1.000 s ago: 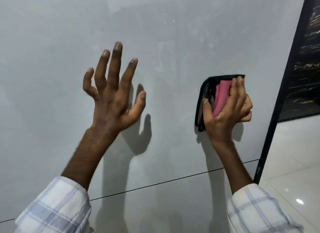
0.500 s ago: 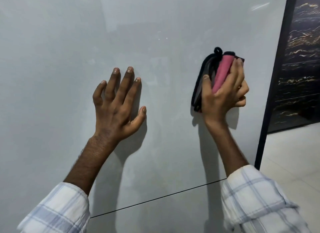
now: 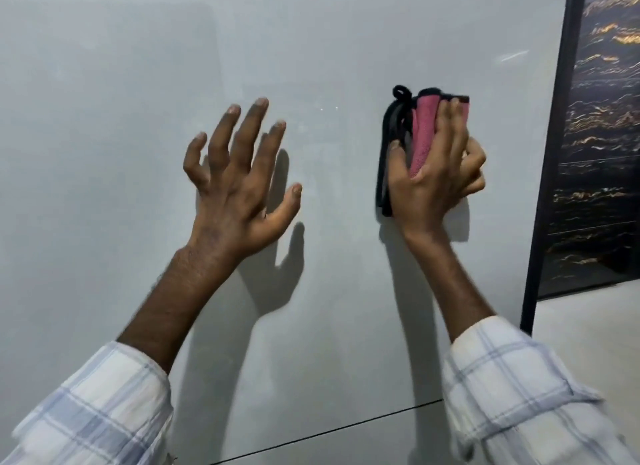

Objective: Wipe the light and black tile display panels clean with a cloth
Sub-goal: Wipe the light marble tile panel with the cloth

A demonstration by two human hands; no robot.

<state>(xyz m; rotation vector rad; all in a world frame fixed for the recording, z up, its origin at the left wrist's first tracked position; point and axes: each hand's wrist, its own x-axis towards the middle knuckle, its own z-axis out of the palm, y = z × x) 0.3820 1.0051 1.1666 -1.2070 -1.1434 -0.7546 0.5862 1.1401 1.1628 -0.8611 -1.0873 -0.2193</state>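
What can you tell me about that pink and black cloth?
The cloth is pink with black edging, soft and fuzzy-looking, folded into a thick wad. A small black loop sticks up at its top left corner. The right hand grips it, thumb on the black side, fingers curled over the pink. It seems pressed against the light panel.

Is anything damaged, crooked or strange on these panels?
Nothing is broken or crooked. The light panel shows only two tiny specks left of the cloth. The right hand grips it bunched, not flat.
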